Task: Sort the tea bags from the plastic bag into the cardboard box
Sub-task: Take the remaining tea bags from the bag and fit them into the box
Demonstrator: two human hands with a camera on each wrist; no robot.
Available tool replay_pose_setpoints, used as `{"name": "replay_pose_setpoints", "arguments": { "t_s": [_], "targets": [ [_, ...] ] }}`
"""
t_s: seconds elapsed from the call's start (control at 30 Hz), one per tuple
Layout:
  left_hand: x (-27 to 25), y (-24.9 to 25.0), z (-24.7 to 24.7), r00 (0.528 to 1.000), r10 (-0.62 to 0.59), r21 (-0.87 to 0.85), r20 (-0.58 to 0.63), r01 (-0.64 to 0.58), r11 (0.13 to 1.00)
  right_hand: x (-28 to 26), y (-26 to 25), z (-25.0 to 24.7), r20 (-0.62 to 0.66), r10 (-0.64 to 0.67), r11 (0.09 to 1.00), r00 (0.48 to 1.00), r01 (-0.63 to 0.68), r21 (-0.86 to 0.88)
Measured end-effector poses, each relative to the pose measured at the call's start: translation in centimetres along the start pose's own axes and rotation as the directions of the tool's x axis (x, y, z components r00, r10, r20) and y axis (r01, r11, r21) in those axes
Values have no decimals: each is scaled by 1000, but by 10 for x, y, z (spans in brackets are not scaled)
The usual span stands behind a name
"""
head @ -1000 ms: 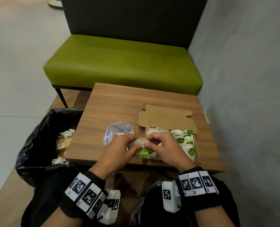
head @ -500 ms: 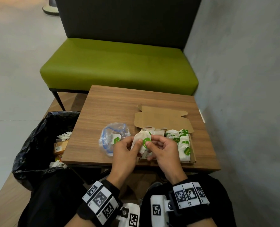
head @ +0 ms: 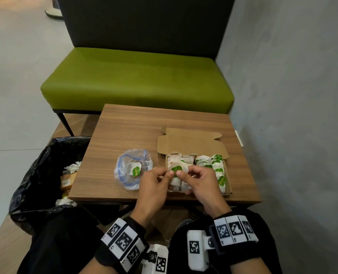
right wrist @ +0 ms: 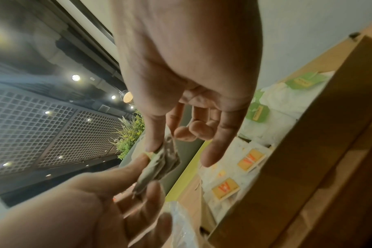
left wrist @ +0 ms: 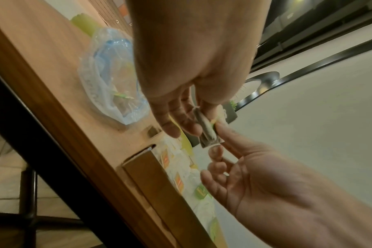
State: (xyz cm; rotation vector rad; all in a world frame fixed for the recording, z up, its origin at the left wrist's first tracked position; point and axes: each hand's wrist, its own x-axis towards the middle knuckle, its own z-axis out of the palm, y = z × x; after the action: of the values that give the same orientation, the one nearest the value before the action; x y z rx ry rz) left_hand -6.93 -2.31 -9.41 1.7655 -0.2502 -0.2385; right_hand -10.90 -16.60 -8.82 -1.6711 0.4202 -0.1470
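Above the box (head: 229, 189), both my left hand (head: 154, 186) and right hand (head: 200, 181) pinch one tea bag (head: 177, 171); pulling apart could tear it.

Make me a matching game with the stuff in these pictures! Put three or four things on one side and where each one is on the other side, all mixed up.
Things:
1. tea bag with green tag
2. plastic bag
3. cardboard box
4. black bin bag

Places:
A. on the floor, left of the table
B. pinched between both hands
C. on the table, left of the hands
D. on the table, open, with tea bags inside

Pairs: 1-B, 2-C, 3-D, 4-A
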Motion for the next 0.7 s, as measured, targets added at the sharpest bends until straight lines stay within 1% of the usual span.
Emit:
{"name": "replay_pose_setpoints", "arguments": {
  "t_s": [0.1,0.13,0.2,0.27,0.3,0.33,0.37,0.47,0.5,0.57,0.7],
  "targets": [
    [2,1,1,1000,2,5,25,-3,1000,5,1,-15,21,-41,994,999,43,-97],
    [4,-2,2,999,-6,42,33,4,999,8,1,-22,6,-62,988,998,63,-141],
    [5,-10,2,998,-22,176,54,12,984,17,3,-40,-83,-89,962,993,64,-267],
    [4,-18,1,994,-39,306,97,7,952,27,9,-61,-202,-78,905,976,-15,-425],
    [3,-20,1,991,-45,356,124,-3,934,31,13,-71,-234,-50,868,971,-74,-491],
    [1,-22,1,988,-45,399,149,-18,917,35,16,-79,-229,-4,835,973,-123,-536],
    [0,-23,1,984,-44,432,171,-35,901,38,19,-84,-191,51,813,980,-152,-562],
    [0,-25,1,980,-37,480,196,-63,875,42,22,-87,-6,179,778,984,-145,-611],
    [0,-25,1,979,-43,485,200,-61,872,43,22,-86,20,199,760,980,-142,-634],
    [2,-26,1,977,-51,495,207,-60,867,46,24,-83,6,198,712,980,-139,-688],
    [3,-27,1,975,-52,503,216,-66,862,50,27,-78,-73,118,597,990,-129,-792]
  ]
}}
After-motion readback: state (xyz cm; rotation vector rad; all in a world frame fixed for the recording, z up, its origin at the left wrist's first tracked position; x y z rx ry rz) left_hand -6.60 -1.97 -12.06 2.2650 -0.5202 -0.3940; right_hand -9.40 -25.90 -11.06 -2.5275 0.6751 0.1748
